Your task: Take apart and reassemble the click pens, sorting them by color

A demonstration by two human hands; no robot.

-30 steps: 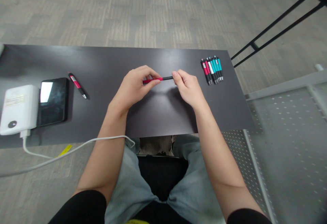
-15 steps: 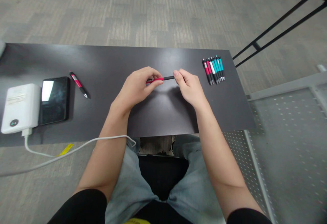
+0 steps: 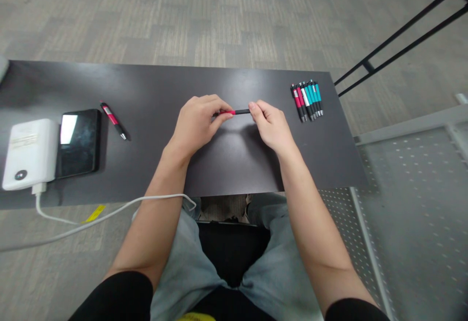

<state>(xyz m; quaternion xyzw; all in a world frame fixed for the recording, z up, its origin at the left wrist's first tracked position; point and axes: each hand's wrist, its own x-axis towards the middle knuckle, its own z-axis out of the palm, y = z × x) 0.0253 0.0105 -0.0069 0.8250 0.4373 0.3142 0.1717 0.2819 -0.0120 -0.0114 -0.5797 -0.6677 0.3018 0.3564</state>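
Holds a slim red-and-black plastic pen (image 3: 239, 112) over the middle of the dark matte counter (image 3: 234, 165), long axis 9 to 3 o'clock. Curls the left hand (image 3: 195, 123) shut round the red end at 9; pinches the black end at 3 in the right hand (image 3: 270, 126) grip.

Pen row (image 3: 307, 100) far right; lone red pen (image 3: 114, 121) beside phone (image 3: 77, 143), power bank (image 3: 29, 152), cable (image 3: 109, 211).
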